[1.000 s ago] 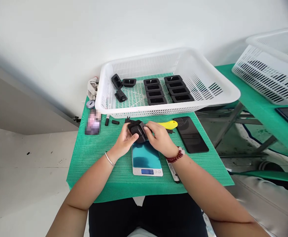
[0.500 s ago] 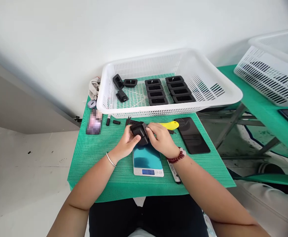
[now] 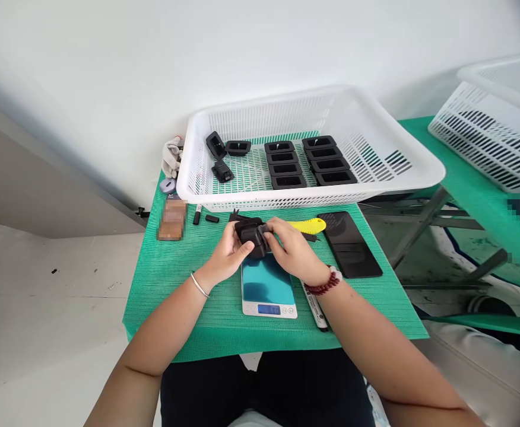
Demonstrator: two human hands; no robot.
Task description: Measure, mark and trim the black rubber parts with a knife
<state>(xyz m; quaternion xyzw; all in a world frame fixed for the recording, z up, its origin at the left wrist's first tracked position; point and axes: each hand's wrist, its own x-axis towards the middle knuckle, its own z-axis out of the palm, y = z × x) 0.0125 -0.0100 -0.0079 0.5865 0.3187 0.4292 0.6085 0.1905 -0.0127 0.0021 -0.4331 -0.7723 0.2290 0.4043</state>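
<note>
A black rectangular moulded part point(image 3: 251, 237) with a flange is held up between my two hands, just over the far end of a small digital scale point(image 3: 269, 287). My left hand point(image 3: 230, 249) is closed around its left side, thumb across the near face. The fingers of my right hand point(image 3: 292, 249) pinch its right edge; the fingertips are partly hidden behind the part. Behind my hands lie a dark caliper point(image 3: 237, 217) and a yellow-handled tool point(image 3: 310, 225), both partly covered. A white marker point(image 3: 316, 308) lies beside the scale, below my right wrist.
A white plastic basket point(image 3: 287, 197) stands at the back, holding several similar black parts point(image 3: 287, 169). A black phone point(image 3: 351, 244) lies at right. Small black caps point(image 3: 212, 219), a blurred card point(image 3: 172, 219) and a glove point(image 3: 171, 157) are at left. Another basket point(image 3: 478, 127) stands on the right table.
The black part has turned slightly in my hands, and my right fingers have shifted a little along its edge. The whole view has moved slightly.
</note>
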